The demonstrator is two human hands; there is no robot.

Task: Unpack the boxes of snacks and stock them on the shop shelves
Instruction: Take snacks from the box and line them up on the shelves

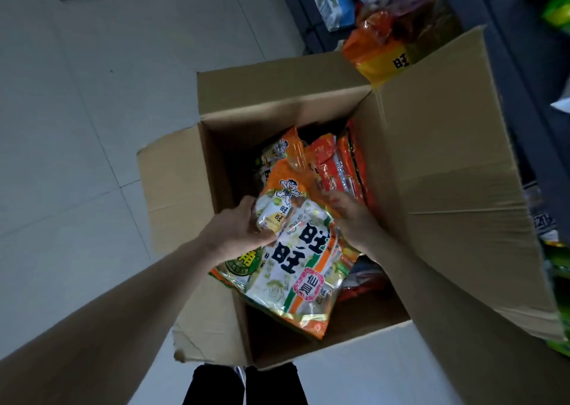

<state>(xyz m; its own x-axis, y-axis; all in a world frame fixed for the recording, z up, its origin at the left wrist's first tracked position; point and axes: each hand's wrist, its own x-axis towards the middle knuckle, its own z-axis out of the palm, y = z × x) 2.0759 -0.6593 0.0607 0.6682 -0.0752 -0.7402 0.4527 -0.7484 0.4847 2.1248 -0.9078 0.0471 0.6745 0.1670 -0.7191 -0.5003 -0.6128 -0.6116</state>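
Gripping the bag point(305, 259) by both side edges, left hand point(237, 225) and right hand point(351, 216) curled round it, half out of the open box point(277, 77), probably to keep it level on the way to the shelf point(524, 74).

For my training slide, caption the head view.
Left hand and right hand hold a snack bag over the open cardboard box beside shelves.

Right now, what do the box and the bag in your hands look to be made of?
Box: matte brown cardboard, likely corrugated; creased flaps, one frayed corner.
Bag, gripped by the left hand and right hand: thin glossy plastic film, possibly foil-lined; it crinkles, catches glare and has shiny gold edges.
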